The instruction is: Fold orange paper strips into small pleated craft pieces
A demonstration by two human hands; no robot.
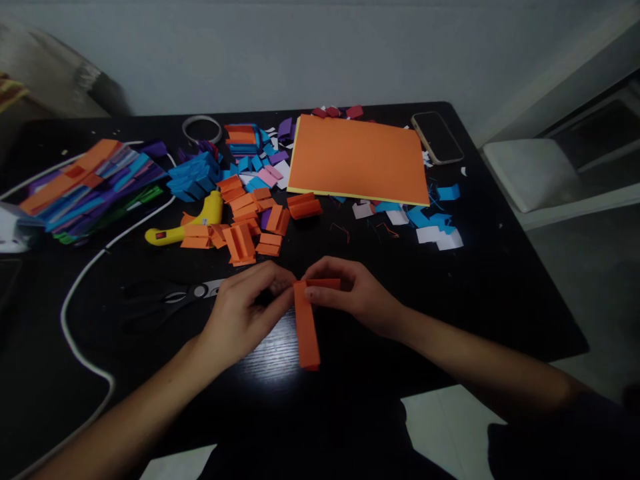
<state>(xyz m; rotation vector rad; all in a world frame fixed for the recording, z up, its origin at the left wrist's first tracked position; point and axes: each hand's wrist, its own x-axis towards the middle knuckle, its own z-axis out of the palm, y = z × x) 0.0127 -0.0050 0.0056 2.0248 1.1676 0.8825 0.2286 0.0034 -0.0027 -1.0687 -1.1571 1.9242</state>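
Folded orange paper strips (307,330) meet at a corner near the table's front edge, one pointing toward me and the other to the right. My left hand (250,303) pinches the corner from the left, thumb and forefinger together. From the right, my right hand (357,293) grips the same piece, its thumb on top and its fingers behind. Black-handled scissors (200,291) lie beside my left hand, their blades partly hidden by it. Small folded orange pieces (241,241) are heaped beyond my hands.
A yellow glue gun (210,212) lies among the orange pieces. Orange sheets (360,160) sit at the back, beside a phone (437,137). Stacked colored strips (100,187) and a white cable (75,347) are at left. Blue scraps (427,218) lie at right.
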